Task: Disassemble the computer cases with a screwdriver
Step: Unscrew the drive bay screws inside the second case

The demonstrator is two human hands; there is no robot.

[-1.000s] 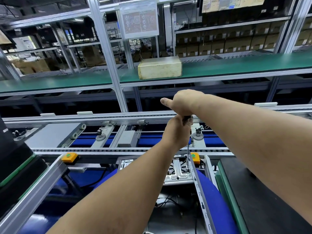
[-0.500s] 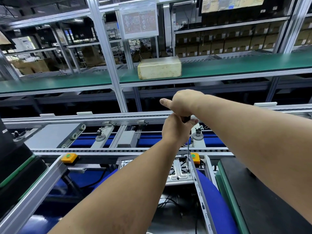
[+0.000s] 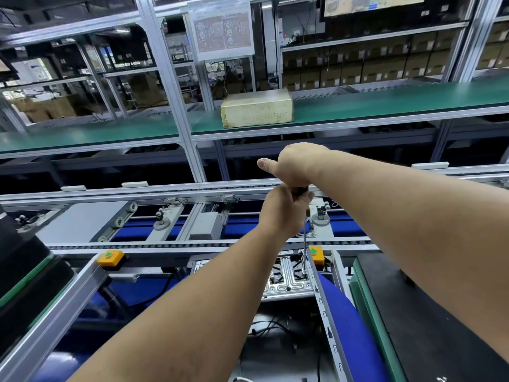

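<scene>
A factory line fills the view: aluminium racks, a green shelf [image 3: 385,106] carrying a yellowed box [image 3: 256,108], and below it a conveyor [image 3: 192,245] with orange stops. At the near edge of the conveyor an open case [image 3: 287,282] lies with its stamped metal plate facing up, cables showing in its cavity further down. Both arms reach out over it. The right hand [image 3: 296,162] sits on top, fingers curled down over the butt of the screwdriver [image 3: 304,244], thumb sticking out to the left. The left hand [image 3: 281,210] is directly beneath, wrapped round the dark handle. From under the left hand the thin shaft runs almost straight down, its long axis close to vertical, and the tip meets the case by its right side rail [image 3: 322,299]; the screw itself is too small to make out. So the work lies straight below the stacked hands, the left one nearer to it. The turn that loosens the screw seems to depend on keeping that shaft upright over the head while the right hand bears down.
</scene>
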